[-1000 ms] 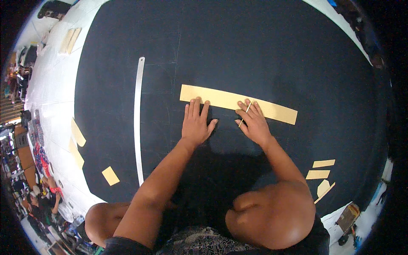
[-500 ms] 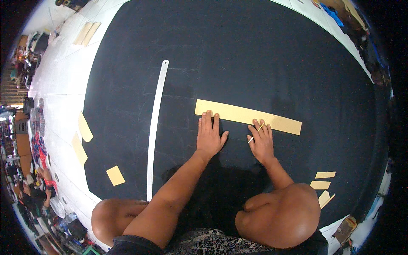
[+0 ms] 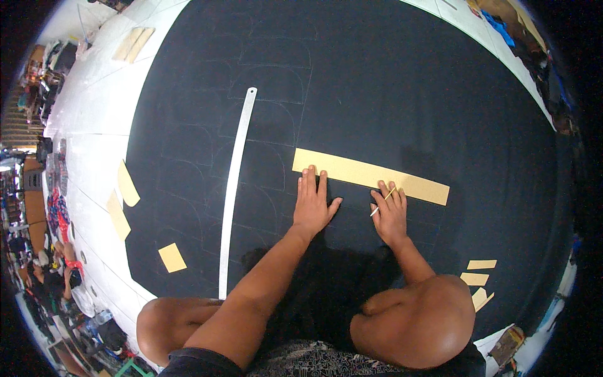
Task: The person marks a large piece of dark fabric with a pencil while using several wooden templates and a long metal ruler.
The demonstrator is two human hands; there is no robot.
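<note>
A long yellow card strip [image 3: 370, 176] lies slantwise on the black cloth [image 3: 389, 81]. At its near edge, left of the middle, my left hand [image 3: 312, 201] lies flat, fingers stretched and thumb spread. Farther right along that edge, my right hand [image 3: 391, 217] rests its fingertips on the strip. A thin yellow pencil with a white end [image 3: 383, 201] is held slantwise between the fingers of this hand. Faint white lines mark the cloth, some straight and some curved. Left of my hands lies a long metal ruler [image 3: 235, 169], its near end by my left knee.
Small yellow card pieces lie near my left knee [image 3: 173, 257] and beside my right knee [image 3: 477, 279]. Longer card pieces [image 3: 128, 183] sit at the cloth's left edge. White tiled floor [image 3: 94, 147] borders the cloth. Far left, a person [image 3: 47, 279] sits among piled goods.
The whole view has shifted slightly, and the white lines on the cloth show more clearly. Both hands, the pencil and the card strip keep about the same places relative to each other.
</note>
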